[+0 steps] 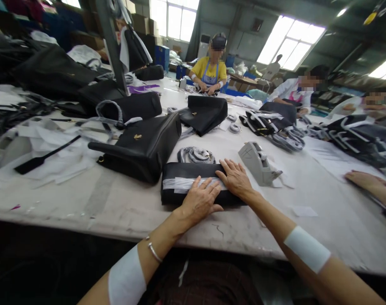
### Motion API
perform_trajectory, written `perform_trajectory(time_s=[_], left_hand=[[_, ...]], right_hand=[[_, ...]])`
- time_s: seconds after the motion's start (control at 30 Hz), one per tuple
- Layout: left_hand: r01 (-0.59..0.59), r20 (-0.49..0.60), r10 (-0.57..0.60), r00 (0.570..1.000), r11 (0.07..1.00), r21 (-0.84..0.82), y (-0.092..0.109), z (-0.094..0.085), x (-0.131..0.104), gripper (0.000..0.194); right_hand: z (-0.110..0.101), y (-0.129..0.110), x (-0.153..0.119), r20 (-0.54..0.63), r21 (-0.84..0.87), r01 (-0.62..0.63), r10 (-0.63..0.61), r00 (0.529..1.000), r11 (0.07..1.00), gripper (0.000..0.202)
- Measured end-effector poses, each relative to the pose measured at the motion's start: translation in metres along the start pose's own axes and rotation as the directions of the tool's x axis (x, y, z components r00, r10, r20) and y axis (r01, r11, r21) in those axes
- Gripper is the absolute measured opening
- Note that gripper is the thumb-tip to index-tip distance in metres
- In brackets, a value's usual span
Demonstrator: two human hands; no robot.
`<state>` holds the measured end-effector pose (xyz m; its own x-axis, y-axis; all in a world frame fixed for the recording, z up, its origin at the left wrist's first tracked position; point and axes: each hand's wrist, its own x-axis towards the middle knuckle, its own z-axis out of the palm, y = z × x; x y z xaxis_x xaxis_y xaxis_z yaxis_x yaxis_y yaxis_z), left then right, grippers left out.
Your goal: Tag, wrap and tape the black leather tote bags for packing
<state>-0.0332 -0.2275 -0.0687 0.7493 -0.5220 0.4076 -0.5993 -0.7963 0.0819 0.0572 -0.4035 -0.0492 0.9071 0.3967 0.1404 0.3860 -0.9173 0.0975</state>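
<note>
A black handbag lies on its side in front of me, near the table's front edge, with a white strip along its upper face. My left hand rests flat on the bag and the strip, fingers stretched out. Farther right, my right hand presses on the bag's right part with its fingers spread. Just behind the bag lies a coiled, plastic-wrapped strap. A grey tape dispenser stands to the right of my right hand.
Black handbags lie to the left and behind, beside white sheets and a loose black strap. Another person's hand is at the right edge. Across the table a person in yellow works. More bags are piled at right.
</note>
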Motion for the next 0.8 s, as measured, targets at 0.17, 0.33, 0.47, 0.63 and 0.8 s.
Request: perform_trajectory(time_s=[0.17, 0.33, 0.47, 0.63, 0.8], left_hand=[[0.169, -0.029, -0.166, 0.986, 0.978, 0.123, -0.027, -0.024, -0.036, 0.061], [0.42, -0.133, -0.416, 0.899, 0.908, -0.002, -0.048, -0.04, -0.081, 0.058], [0.59, -0.056, -0.716, 0.696, 0.615, -0.524, -0.055, -0.045, -0.095, 0.068], [0.413, 0.267, -0.787, 0.556, -0.016, -0.91, -0.053, -0.064, -0.094, 0.077], [0.354, 0.374, -0.822, 0.428, -0.228, -0.907, -0.015, -0.076, -0.116, 0.064]], right_hand=[[-0.005, 0.015, 0.006, 0.05, 0.09, 0.032, -0.036, 0.998, 0.995, 0.053], [-0.008, 0.049, -0.003, 0.122, 0.461, -0.255, 0.224, 0.967, 0.85, 0.056], [-0.015, 0.068, -0.016, 0.278, 0.638, -0.466, 0.381, 0.882, 0.613, 0.051], [-0.037, 0.066, -0.046, 0.338, 0.908, -0.386, 0.262, 0.904, 0.161, 0.051], [-0.035, 0.05, -0.116, 0.285, 0.957, -0.228, 0.435, 0.854, -0.178, 0.069]])
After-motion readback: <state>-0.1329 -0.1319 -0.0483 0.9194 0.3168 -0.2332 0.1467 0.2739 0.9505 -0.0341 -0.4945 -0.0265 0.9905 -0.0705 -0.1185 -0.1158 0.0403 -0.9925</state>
